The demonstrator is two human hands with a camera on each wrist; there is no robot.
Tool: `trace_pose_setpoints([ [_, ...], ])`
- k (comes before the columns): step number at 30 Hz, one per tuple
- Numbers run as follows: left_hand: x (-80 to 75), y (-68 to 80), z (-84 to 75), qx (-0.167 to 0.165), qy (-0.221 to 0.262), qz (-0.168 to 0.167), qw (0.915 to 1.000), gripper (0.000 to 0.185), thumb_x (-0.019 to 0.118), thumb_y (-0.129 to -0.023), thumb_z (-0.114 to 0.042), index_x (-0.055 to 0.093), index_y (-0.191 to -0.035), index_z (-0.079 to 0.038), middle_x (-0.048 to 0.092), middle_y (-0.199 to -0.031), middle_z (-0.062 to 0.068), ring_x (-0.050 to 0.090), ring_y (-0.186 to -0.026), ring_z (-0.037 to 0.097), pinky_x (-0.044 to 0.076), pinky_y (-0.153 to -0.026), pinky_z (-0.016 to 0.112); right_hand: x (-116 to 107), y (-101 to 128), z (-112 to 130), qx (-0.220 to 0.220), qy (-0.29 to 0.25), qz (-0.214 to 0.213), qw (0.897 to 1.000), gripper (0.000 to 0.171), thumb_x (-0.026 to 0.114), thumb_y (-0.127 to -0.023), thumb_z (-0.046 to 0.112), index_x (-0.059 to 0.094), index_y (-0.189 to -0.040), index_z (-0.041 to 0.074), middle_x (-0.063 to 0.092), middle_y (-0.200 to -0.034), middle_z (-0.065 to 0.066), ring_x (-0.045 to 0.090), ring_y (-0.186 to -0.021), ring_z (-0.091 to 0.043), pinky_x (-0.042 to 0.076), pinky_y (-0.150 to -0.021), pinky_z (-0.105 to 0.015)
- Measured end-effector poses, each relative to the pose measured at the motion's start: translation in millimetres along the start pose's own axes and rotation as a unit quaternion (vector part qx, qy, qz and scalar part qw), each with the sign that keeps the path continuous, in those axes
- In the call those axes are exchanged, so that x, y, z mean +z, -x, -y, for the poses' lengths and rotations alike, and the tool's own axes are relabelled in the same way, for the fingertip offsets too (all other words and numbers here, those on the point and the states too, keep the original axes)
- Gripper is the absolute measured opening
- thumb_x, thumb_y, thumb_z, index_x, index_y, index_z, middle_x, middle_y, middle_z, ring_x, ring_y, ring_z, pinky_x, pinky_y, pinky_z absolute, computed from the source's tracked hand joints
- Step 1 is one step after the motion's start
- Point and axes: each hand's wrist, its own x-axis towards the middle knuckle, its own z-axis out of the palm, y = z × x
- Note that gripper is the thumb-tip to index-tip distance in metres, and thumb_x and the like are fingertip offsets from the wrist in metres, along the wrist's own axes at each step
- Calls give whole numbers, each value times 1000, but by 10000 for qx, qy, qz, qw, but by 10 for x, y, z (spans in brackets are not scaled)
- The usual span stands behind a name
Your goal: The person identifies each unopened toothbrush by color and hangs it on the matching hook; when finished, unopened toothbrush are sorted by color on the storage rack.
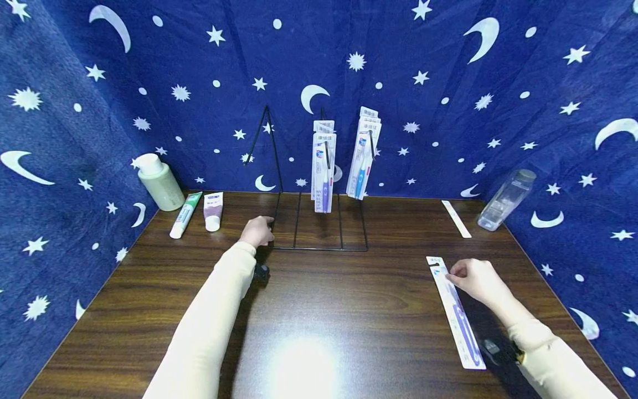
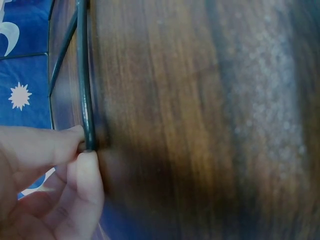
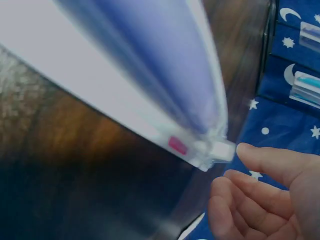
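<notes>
Your left hand (image 1: 257, 231) sits at the front left corner of the black wire rack (image 1: 319, 221), and the left wrist view shows thumb and forefinger (image 2: 85, 175) pinching the end of one of its thin base rods where it meets the desk (image 1: 319, 310). Left of that hand, near the back edge, stand a pale green bottle (image 1: 160, 181), a green-and-white toothpaste tube (image 1: 185, 215) and a shorter white tube (image 1: 212, 211) standing on its cap, all just beside each other. On the rack's two upright hooks hang packaged toothbrushes: a purple one (image 1: 324, 166) on the left hook, a blue one (image 1: 364, 153) on the right, each with more cards stacked behind it. Further right, a loose white strip (image 1: 456, 219) lies flat on the wood, and a clear plastic bottle (image 1: 505, 199) stands by the starry blue backdrop (image 1: 448, 83). Your right hand (image 1: 477, 280) rests at the upper part of a toothbrush pack (image 1: 456, 310) lying flat on the desk near the right front, its hang-tab end pointing away from you. From the right wrist view the fingers (image 3: 270, 160) are loosely curved just beside the pack's corner and not closed round it, so this hand is relaxed and holds nothing
</notes>
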Motion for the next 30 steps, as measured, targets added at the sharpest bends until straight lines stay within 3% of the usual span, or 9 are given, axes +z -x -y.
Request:
trace_pose_setpoints([
  [5, -6, -9, -5, 74, -133, -40, 9999, 57, 58, -76, 2, 52, -133, 2, 69, -86, 11, 62, -53, 9, 54, -75, 30, 35, 1, -24, 157, -54, 180, 9997, 16, 75, -75, 13, 64, -64, 8, 63, -58, 0, 53, -52, -13, 43, -51, -36],
  [16, 2, -26, 19, 112, -205, -96, 9997, 58, 57, -74, 2, 52, -132, 2, 68, -81, 8, 67, -60, 17, 53, -80, 33, 78, -8, 17, 80, -5, 149, 9999, 19, 74, -73, 12, 60, -61, 7, 55, -54, 4, 46, -50, -12, 40, -49, -33],
  [25, 19, -46, 42, 124, -138, -80, 9998, 59, 58, -73, 1, 52, -132, 2, 68, -81, 7, 62, -52, 9, 53, -78, 31, 36, -20, 71, 101, -25, -366, 9993, 15, 72, -73, 12, 63, -63, 6, 62, -59, -2, 52, -52, -15, 43, -51, -35],
  [30, 15, -42, 42, 139, -138, -119, 9997, 60, 58, -72, 1, 52, -132, 3, 69, -82, 9, 62, -52, 9, 53, -80, 33, -3, -37, 148, 227, -123, -993, 9947, 12, 71, -74, 11, 64, -67, 4, 62, -59, -4, 53, -51, -14, 42, -48, -33],
])
